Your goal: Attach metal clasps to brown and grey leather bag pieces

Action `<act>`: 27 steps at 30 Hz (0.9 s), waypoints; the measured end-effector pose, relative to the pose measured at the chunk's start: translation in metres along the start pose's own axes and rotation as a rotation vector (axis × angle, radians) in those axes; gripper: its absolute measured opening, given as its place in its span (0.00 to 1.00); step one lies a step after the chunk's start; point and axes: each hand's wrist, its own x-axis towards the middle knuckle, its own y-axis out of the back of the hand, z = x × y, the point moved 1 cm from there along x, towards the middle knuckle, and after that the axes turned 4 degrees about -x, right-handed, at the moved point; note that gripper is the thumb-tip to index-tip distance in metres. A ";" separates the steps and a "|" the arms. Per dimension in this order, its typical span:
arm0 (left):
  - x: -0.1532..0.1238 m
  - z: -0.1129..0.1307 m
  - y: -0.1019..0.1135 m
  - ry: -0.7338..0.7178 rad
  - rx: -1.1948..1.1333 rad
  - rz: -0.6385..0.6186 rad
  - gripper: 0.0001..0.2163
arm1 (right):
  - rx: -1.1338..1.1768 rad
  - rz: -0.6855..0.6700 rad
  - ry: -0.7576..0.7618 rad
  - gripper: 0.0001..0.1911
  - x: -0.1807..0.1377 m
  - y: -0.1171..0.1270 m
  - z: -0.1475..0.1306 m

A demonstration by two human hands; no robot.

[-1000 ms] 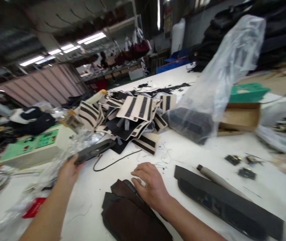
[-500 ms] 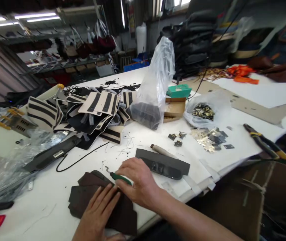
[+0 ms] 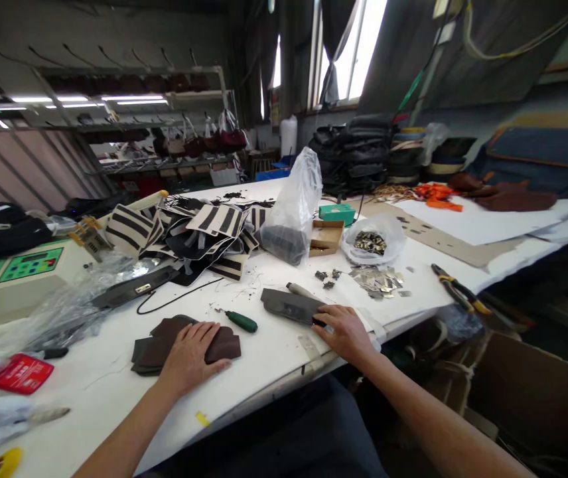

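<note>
Left hand [image 3: 192,355] lies palm down on the stack of dark brown pieces [image 3: 157,348], fingers slightly spread and pressing from above, not clamped on anything. Right hand [image 3: 348,333] is at the right end of the dark strip [image 3: 288,307], fingers bent over it; cannot tell whether thumb and fingers are pinched together on the material. Stack sits on the white table [image 3: 269,378] in front of the person, to the left; strip lies to the right, its held end near the table edge. Green-handled tool [image 3: 241,321] rests between the two, touching neither hand. Possible faults, as judged: the overlapping pieces look loose, so uneven pressure from the left palm could make them slide out of register; sweeping the strip leftward could knock the tool, and its bent metal tip might scratch or snag a surface; a push away from the person could set the pale rod [image 3: 300,290] just behind the strip rolling. Orientation: strip's long axis runs left to right on a slant, far end pointing left and away, right end nearer the person. Stack is longest roughly left to right, its right end slightly farther away. Tool's tip points left and away, handle butt to the right.
</note>
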 end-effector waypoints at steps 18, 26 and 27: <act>-0.045 0.119 0.076 0.136 -0.817 0.727 0.38 | 0.493 0.051 -0.073 0.21 0.017 0.069 -0.115; -0.078 0.160 0.143 0.023 -0.162 0.268 0.18 | 0.743 -0.072 0.052 0.18 0.006 0.091 -0.146; -0.081 0.166 0.146 -0.009 -0.069 0.268 0.18 | 0.747 -0.059 0.088 0.17 0.006 0.090 -0.147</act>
